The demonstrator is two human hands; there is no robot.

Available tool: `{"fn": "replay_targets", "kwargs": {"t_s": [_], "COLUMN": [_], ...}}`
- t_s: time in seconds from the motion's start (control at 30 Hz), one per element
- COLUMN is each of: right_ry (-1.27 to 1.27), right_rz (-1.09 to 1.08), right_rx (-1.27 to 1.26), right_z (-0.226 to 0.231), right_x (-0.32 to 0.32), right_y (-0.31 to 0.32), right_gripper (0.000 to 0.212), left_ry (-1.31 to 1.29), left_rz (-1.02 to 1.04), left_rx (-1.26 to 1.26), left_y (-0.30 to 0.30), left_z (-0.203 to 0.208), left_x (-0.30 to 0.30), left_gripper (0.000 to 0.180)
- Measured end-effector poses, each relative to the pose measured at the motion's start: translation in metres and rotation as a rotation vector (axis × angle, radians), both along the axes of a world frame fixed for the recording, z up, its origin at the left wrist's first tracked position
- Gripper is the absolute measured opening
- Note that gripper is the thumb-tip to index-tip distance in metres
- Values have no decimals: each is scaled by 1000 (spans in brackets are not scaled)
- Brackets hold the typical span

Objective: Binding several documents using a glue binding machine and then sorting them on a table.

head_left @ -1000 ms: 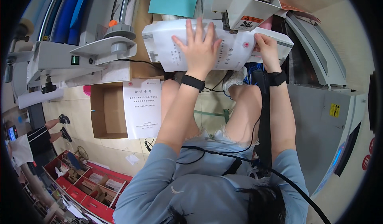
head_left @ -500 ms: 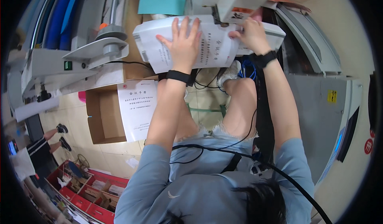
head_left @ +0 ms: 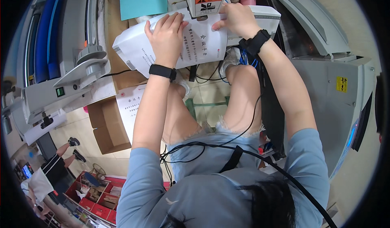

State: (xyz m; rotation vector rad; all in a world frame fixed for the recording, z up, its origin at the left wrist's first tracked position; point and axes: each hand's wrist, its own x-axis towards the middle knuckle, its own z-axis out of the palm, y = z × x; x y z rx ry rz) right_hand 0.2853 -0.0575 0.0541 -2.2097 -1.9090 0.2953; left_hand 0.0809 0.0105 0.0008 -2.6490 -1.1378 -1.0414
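Note:
A white printed sheet (head_left: 195,49) lies on the slanted white top of a machine at the far middle. It cannot be told whether it is one sheet or several. My left hand (head_left: 167,35) rests palm down on its left part, fingers stretched out, thumb apart. At the sheet's far right corner my right hand (head_left: 240,20) has its fingers bent, with the thumb against the paper edge; its fingertips are partly hidden. Between the hands, the white machine head (head_left: 208,2) with an orange warning label overhangs the sheet's far edge.
Left stands a machine with blue rollers (head_left: 53,45). Below it are an open cardboard box (head_left: 109,126) and another printed sheet (head_left: 129,104). A grey machine (head_left: 321,90) stands close on the right. Black cables (head_left: 207,146) cross my lap. Another person (head_left: 48,171) is at far left.
My left hand's fingers have drawn closer together on the sheet. The view has shifted, so the sheet and machines sit further left and higher. My right hand stays at the sheet's right edge.

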Motion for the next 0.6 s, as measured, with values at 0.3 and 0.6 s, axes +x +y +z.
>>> {"fn": "replay_targets", "kwargs": {"t_s": [0.3,0.6], "right_ry": [-57,9], "right_rz": [-2,-24], "right_rx": [-50,4], "right_z": [1,-10], "right_x": [0,3], "right_y": [1,0], "right_gripper": [58,61], "left_ry": [9,45], "left_rz": [-8,-24], "left_rx": [10,-94], "left_y": [1,-2], "left_z": [3,5], "left_x": [1,-2], "left_gripper": [18,23]}}
